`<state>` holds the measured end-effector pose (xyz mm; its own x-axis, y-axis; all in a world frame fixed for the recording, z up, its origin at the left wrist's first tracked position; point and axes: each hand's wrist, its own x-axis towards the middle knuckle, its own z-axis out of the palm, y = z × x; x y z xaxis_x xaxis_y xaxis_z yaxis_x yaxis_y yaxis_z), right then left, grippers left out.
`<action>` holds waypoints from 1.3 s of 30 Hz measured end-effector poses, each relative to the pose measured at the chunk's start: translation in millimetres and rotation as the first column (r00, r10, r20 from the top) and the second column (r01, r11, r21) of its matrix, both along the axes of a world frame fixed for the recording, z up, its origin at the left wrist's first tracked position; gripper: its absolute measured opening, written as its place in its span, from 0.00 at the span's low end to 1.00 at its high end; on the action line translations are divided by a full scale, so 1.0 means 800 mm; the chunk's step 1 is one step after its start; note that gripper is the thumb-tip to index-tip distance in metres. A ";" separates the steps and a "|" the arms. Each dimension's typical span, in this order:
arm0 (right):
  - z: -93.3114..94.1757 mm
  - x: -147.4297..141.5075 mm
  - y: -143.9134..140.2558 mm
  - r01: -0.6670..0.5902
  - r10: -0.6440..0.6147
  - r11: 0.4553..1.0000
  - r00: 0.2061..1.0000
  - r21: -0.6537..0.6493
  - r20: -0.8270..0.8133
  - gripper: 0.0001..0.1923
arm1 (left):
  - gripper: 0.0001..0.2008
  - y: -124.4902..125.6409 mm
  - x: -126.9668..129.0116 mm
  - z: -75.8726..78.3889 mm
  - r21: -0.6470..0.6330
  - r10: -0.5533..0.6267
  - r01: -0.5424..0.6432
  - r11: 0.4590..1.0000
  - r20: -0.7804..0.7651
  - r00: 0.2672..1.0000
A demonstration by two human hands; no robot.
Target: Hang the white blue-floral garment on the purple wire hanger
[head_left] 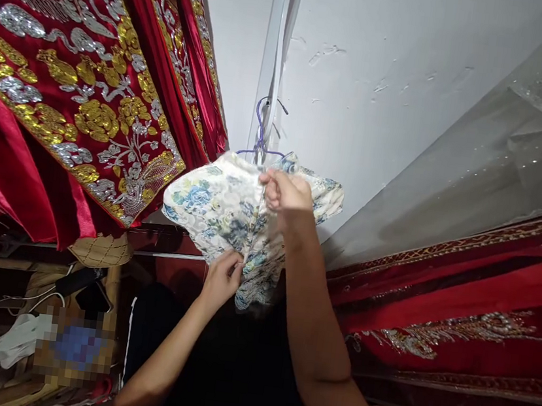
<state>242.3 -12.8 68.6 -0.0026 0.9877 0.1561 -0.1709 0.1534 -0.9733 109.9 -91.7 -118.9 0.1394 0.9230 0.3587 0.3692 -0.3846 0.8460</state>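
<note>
A white shirt with a blue floral print (217, 199) hangs on a purple hanger (260, 129) in front of me. My right hand (288, 192) is closed at the top of the shirt's front opening, near the collar, with its fingers pinching the edge. Lower on the same front edge, my left hand (223, 276) pinches the fabric between thumb and fingers. Whether a button or zipper pull lies under the fingertips is too small to tell. The shirt's lower part bunches between my forearms.
Red cloth with gold and silver embroidery (98, 116) hangs at the left. Red beaded garments (459, 318) and a sheer sparkling cloth (531, 136) are at the right. A wooden rack (116, 276) at lower left bears a phone, a cable and a white cloth (22, 337). Behind is a white wall (368, 57).
</note>
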 end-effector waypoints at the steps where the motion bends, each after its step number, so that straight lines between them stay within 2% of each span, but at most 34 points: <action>1: 0.009 -0.005 0.003 -0.002 0.002 1.000 1.000 0.025 -0.010 0.15 | 0.10 0.006 -0.001 0.002 0.000 -0.015 0.015 1.000 -0.021 1.000; 3: 0.014 -0.016 0.000 -0.006 0.006 0.998 1.000 0.063 0.003 0.15 | 0.09 0.020 -0.005 0.012 0.000 -0.050 0.050 0.999 -0.047 0.998; 5: 0.008 -0.023 -0.011 -0.023 0.019 0.995 0.999 0.095 0.036 0.15 | 0.05 0.035 -0.013 0.037 0.031 -0.064 0.065 0.997 -0.018 0.998; 6: 0.004 -0.025 -0.017 -0.025 0.020 0.993 0.999 0.112 0.049 0.15 | 0.08 0.043 -0.018 0.055 0.075 -0.055 0.053 0.996 0.027 0.998; 8: -0.001 -0.025 -0.027 -0.022 0.012 0.990 0.998 0.138 0.068 0.16 | 0.20 0.058 -0.027 0.102 0.205 -0.011 -0.018 0.979 0.141 0.990; 10: 0.000 -0.022 -0.030 -0.020 0.008 0.987 0.997 0.159 0.081 0.16 | 0.21 0.073 -0.033 0.154 0.340 0.025 -0.087 0.936 0.183 0.983; 12: 0.003 -0.019 -0.027 -0.032 0.015 0.983 0.995 0.182 0.096 0.16 | 0.16 0.084 -0.034 0.198 0.431 0.027 -0.062 0.900 0.086 0.996; 13: 0.002 -0.018 -0.023 -0.038 0.019 0.980 0.995 0.193 0.102 0.16 | 0.12 0.088 -0.033 0.214 0.466 0.028 -0.029 0.884 0.009 1.000; 14: -0.001 -0.016 -0.019 -0.035 0.013 0.978 0.994 0.205 0.104 0.16 | 0.10 0.090 -0.031 0.225 0.492 0.031 0.005 0.871 -0.066 0.997; 16: -0.017 -0.014 -0.009 -0.012 -0.013 0.977 0.993 0.213 0.116 0.18 | 0.09 0.092 -0.029 0.235 0.529 0.054 0.039 0.848 -0.158 0.986; 18: -0.043 -0.013 -0.003 0.000 -0.030 0.985 0.985 0.174 0.170 0.19 | 0.08 0.093 -0.034 0.235 0.564 0.119 -0.034 0.825 -0.115 0.986; 20: -0.074 -0.013 -0.003 0.008 -0.038 0.993 0.963 0.114 0.266 0.20 | 0.08 0.098 -0.053 0.229 0.553 0.219 -0.234 0.800 0.094 0.971; 22: -0.102 -0.013 -0.010 0.021 -0.044 0.997 0.941 0.069 0.337 0.20 | 0.07 0.105 -0.084 0.218 0.417 0.300 -0.464 0.781 0.402 0.865; 24: -0.122 -0.013 -0.022 0.023 -0.034 0.999 0.939 0.036 0.341 0.19 | 0.09 0.111 -0.116 0.198 0.218 0.343 -0.575 0.789 0.620 0.706; 26: -0.132 -0.014 -0.036 0.008 -0.004 1.000 0.959 -0.014 0.282 0.19 | 0.13 0.111 -0.136 0.164 0.062 0.372 -0.562 0.825 0.690 0.622; 29: -0.137 -0.014 -0.051 0.016 -0.003 0.998 0.983 -0.067 0.182 0.17 | 0.20 0.092 -0.130 0.095 -0.135 0.414 -0.458 0.879 0.692 0.591; 31: -0.138 -0.010 -0.060 0.031 -0.018 0.996 0.987 -0.082 0.160 0.16 | 0.21 0.074 -0.110 0.052 -0.229 0.436 -0.393 0.891 0.675 0.595; 33: -0.139 0.000 -0.068 0.016 0.003 0.994 0.984 -0.104 0.180 0.15 | 0.21 0.059 -0.090 0.025 -0.323 0.418 -0.268 0.907 0.630 0.655; 34: -0.140 0.006 -0.071 -0.008 0.034 0.992 0.978 -0.124 0.207 0.15 | 0.20 0.055 -0.082 0.019 -0.355 0.401 -0.216 0.909 0.612 0.682; 36: -0.141 0.022 -0.077 -0.075 0.123 0.982 0.949 -0.172 0.291 0.17 | 0.18 0.052 -0.071 0.024 -0.364 0.352 -0.147 0.920 0.596 0.722; 37: -0.142 0.029 -0.079 -0.089 0.148 0.978 0.932 -0.188 0.332 0.18 | 0.17 0.052 -0.067 0.032 -0.334 0.320 -0.135 0.933 0.598 0.735; 39: -0.144 0.041 -0.078 -0.042 0.105 0.984 0.919 -0.171 0.379 0.21 | 0.15 0.049 -0.056 0.058 -0.226 0.251 -0.143 0.963 0.581 0.774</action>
<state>275.4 -75.0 -46.6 -0.1052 0.9941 -0.0282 0.2174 -0.0047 -0.9761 65.2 -52.4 -72.7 -0.2449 0.9575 0.1524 -0.1806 -0.1995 0.9631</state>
